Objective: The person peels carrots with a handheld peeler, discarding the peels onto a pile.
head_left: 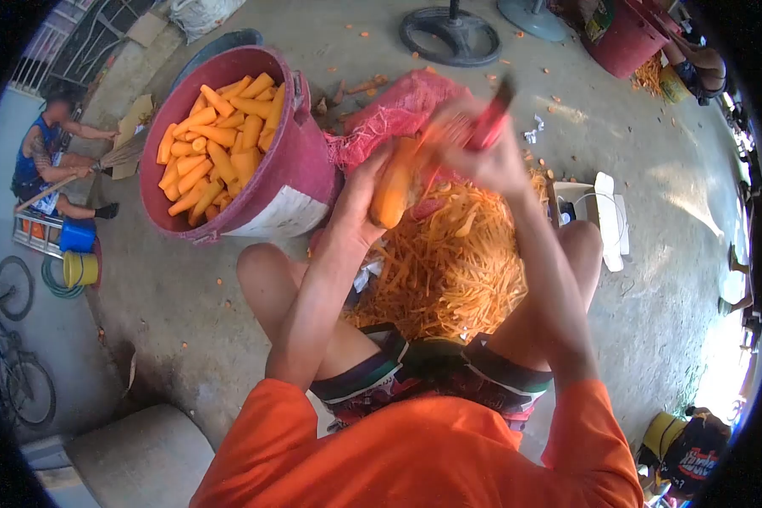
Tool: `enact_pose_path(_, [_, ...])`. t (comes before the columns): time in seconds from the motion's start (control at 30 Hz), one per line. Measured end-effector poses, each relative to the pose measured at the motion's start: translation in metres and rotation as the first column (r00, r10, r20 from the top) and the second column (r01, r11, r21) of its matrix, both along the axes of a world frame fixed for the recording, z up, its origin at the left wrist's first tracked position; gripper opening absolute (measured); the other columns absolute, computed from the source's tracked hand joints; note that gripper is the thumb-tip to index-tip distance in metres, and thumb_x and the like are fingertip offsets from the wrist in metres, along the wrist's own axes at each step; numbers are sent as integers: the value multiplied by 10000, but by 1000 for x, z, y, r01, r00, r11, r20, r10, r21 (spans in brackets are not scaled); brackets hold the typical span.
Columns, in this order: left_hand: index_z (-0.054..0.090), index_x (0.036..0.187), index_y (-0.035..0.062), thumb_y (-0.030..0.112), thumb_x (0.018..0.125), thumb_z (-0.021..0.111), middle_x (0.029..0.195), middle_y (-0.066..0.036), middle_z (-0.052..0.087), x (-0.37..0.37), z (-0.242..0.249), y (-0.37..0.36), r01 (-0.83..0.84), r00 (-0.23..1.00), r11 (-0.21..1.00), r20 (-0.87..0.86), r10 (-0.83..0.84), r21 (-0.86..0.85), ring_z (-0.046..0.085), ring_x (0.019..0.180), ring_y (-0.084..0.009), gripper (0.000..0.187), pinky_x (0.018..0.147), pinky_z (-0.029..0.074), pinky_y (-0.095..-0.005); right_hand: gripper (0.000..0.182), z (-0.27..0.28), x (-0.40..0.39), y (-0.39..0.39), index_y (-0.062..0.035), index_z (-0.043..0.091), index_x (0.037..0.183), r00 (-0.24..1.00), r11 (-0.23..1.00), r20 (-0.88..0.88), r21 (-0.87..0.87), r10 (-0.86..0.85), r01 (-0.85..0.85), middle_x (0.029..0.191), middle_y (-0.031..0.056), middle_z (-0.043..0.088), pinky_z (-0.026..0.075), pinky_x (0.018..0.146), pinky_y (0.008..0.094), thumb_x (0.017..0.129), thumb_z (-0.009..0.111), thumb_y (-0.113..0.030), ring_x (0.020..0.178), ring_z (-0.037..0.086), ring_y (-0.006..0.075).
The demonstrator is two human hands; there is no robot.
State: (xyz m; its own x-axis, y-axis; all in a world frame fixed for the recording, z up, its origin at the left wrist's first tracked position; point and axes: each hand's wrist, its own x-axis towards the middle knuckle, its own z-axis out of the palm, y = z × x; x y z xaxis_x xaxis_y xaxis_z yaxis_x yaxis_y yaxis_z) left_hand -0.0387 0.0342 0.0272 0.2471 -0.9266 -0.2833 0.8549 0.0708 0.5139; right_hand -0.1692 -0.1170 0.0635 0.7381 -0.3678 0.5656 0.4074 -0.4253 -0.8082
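My left hand (360, 199) is closed around a peeled-looking orange carrot (393, 193), held in front of my knees. Motion smears my right hand (485, 161), which grips a red-handled peeler (491, 123); its dark end points up and its blade is too blurred to make out. Below both hands, between my legs, lies a big heap of orange carrot peelings (457, 267). A red mesh sack (398, 106) lies just beyond the hands. To the left, a large pink tub (292, 161) holds many peeled carrots (216, 144).
A round black stand base (450, 38) is on the concrete floor ahead. A white box-like piece (603, 216) sits by my right knee. A person (46, 161) sits far left beside blue and yellow buckets (78, 237). Another person (704, 68) is at far right near a pink bucket (625, 38).
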Motion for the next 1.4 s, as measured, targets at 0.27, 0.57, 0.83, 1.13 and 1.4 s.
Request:
enact_pose_path(0.27, [623, 1240, 93, 400, 1010, 615, 1033, -33, 672, 7, -9, 5, 92, 986, 994, 132, -98, 52, 642, 799, -105, 384, 664, 599, -270, 234, -11, 1, -31, -22, 722, 962, 986, 988, -85, 54, -141, 146, 924, 72, 725, 532, 818, 311, 741, 785, 20, 910, 692, 179])
enact_pose_path(0.57, [628, 1186, 51, 268, 1014, 607, 1009, -90, 705, 12, -17, 3, 92, 996, 995, -24, -91, 33, 700, 778, -147, 277, 536, 561, -260, 194, -9, 5, -31, -26, 697, 969, 992, 987, 33, 112, -122, 118, 936, 42, 725, 541, 671, 254, 794, 763, 25, 825, 685, 121])
enact_pose_path(0.83, [630, 1187, 53, 300, 1032, 590, 927, -53, 676, -3, 3, 8, 51, 997, 993, 48, -56, 103, 613, 667, -101, 294, 491, 446, -180, 212, -12, -2, -33, -2, 722, 964, 976, 968, -46, 125, -214, 218, 932, 81, 736, 555, 762, 307, 776, 811, -46, 863, 706, 165])
enact_pose_path(1.13, [633, 1189, 87, 315, 1036, 591, 948, -32, 664, -1, 5, 9, 33, 999, 988, 15, -35, 150, 638, 781, -118, 278, 474, 442, -218, 168, -5, -3, -43, 5, 702, 979, 939, 949, -146, -102, -311, 298, 959, 57, 739, 553, 772, 289, 831, 777, -21, 860, 686, 110])
enact_pose_path(1.4, [612, 1213, 90, 336, 1041, 582, 964, -31, 655, 10, -15, 11, 105, 991, 991, 72, -112, 86, 653, 836, -123, 301, 495, 459, -206, 179, -36, 1, -63, 9, 672, 1008, 943, 943, -88, -123, -322, 310, 943, 52, 720, 536, 807, 264, 847, 746, 29, 879, 672, 110])
